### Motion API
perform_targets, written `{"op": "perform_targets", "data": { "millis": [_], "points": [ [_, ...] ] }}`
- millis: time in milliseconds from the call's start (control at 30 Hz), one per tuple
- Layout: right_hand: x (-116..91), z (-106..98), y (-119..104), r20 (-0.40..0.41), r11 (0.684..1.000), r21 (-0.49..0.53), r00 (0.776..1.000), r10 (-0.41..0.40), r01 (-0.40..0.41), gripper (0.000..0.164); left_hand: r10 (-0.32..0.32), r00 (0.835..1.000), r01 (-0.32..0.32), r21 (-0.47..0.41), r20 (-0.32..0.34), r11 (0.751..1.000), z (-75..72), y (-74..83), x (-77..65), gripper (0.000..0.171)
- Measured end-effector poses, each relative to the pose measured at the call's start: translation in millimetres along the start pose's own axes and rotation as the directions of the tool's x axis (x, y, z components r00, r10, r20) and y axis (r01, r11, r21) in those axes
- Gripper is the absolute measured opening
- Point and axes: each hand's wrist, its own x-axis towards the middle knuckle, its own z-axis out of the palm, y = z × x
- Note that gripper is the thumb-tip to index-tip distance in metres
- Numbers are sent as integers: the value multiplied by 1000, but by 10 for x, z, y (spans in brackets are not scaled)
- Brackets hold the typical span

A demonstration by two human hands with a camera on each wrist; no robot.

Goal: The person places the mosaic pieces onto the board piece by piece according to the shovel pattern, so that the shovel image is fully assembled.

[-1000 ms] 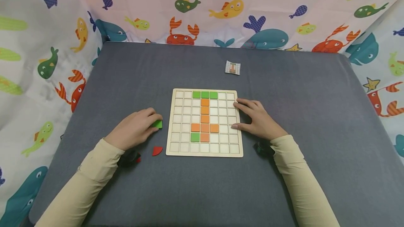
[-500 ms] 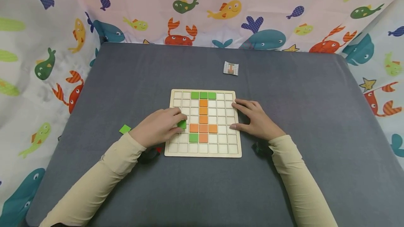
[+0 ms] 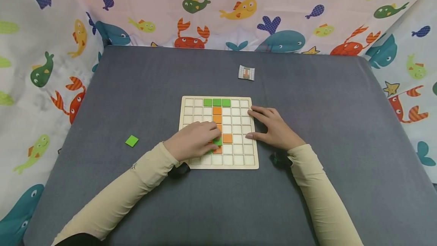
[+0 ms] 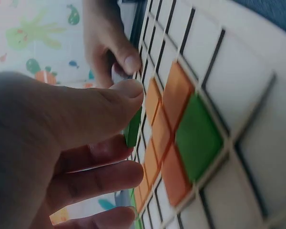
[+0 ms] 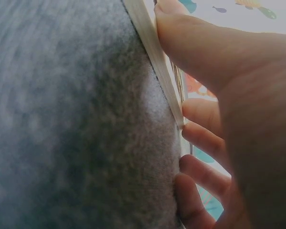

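Note:
A wooden grid board lies on the table, some of its cells filled with green and orange tiles. Over its lower middle, my left hand pinches a green tile between thumb and fingers. In the left wrist view that held tile is edge-on, above the board's surface, near a placed green tile and several orange tiles. My left hand covers part of the pattern in the head view. My right hand rests on the board's right edge, thumb and fingers spread and relaxed.
One loose green tile lies left of the board. Beyond the board is a small printed card with a grid pattern. A sea-animal curtain surrounds the back and sides of the grey table.
My left hand has carried the green tile rightward from beside the board to over its lower middle. The red pieces have become hidden behind my left arm. My right hand stays at the edge.

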Motion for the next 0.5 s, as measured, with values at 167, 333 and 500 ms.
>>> {"op": "perform_targets", "data": {
  "millis": [167, 333, 500],
  "points": [
    [-1, -5, 4, -10, 1000, 8, 1000, -6, 6, 81, 81, 997, -81, 30, 13, 996, 64, 88, 106, 18],
    [5, -1, 10, -12, 1000, 2, 1000, -10, 10, 81, 115, 993, -116, 35, 26, 993, 126, 140, 148, 14],
    [-4, 3, 15, -17, 1000, 1, 1000, -9, 9, 81, 108, 993, -109, 20, 37, 994, 193, 156, 171, 12]
  ]
}}
